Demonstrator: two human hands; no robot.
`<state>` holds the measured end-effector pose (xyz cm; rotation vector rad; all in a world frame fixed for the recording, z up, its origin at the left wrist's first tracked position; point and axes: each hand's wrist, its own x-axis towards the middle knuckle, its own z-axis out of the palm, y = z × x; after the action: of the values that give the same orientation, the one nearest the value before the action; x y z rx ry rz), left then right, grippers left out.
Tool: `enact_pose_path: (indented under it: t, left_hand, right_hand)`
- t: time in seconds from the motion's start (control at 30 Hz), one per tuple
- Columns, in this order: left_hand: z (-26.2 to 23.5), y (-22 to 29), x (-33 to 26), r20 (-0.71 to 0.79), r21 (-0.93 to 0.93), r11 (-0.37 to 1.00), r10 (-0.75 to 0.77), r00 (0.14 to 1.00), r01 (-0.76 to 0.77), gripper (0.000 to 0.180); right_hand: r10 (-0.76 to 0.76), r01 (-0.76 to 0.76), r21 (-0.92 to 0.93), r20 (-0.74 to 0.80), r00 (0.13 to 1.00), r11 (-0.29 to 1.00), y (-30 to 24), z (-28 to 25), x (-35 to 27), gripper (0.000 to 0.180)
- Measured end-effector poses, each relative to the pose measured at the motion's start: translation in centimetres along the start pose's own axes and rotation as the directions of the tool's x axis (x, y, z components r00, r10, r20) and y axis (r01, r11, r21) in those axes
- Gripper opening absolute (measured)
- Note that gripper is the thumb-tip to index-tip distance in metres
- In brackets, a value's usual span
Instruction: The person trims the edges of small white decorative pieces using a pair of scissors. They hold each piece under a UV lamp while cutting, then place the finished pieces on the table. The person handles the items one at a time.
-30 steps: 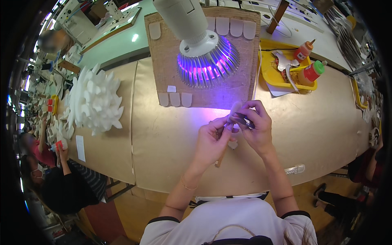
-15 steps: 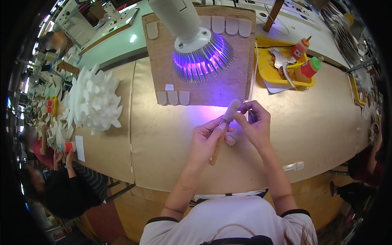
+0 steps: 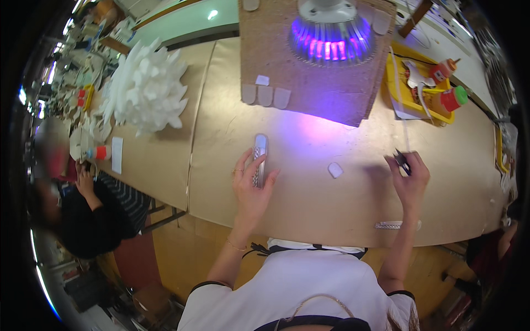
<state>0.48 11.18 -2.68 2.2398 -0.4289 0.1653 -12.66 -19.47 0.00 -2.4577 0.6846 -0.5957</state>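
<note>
Hands have parted since a moment ago | left hand (image 3: 253, 185) lays the long grey file (image 3: 259, 160) flat on the surface (image 3: 309, 204), fingers loose over it; right hand (image 3: 409, 179) pinches dark tweezers (image 3: 402, 161) (small pale tip (image 3: 335, 170) lies between).

A long tan counter (image 3: 331, 204) in a busy, brightly lit workroom.

A lamp (image 3: 330, 27) at the far side throws a violet glow onto a brown board (image 3: 326, 88) and the counter below it. To the far right sits a yellow tray (image 3: 411, 102) with orange bottles (image 3: 450, 99). A heap of white foam pieces (image 3: 144, 85) lies far left, beside a pale green surface (image 3: 187, 22). Another person in dark clothes (image 3: 88, 215) sits at the left. The floor (image 3: 182, 265) near the counter is orange-brown.
</note>
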Motion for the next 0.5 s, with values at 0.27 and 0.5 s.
enact_pose_path:
  t: [0.27, 0.5]
  left_hand:
    - [0.8, 0.0, -2.9, 0.081, 0.049, 0.981, 0.182, 0.980, -0.187, 0.015]
    - [8.8, 5.3, -3.5, 0.449, -0.075, 0.885, 0.440, 0.777, -0.459, 0.052]
  right_hand:
    - [-0.019, 0.124, -0.240, 0.399, 0.917, 0.963, 3.1, -7.0, -4.1, 0.048]
    - [-0.069, 0.300, -0.206, 0.710, 0.701, 0.932, 2.7, -6.9, -5.7, 0.053]
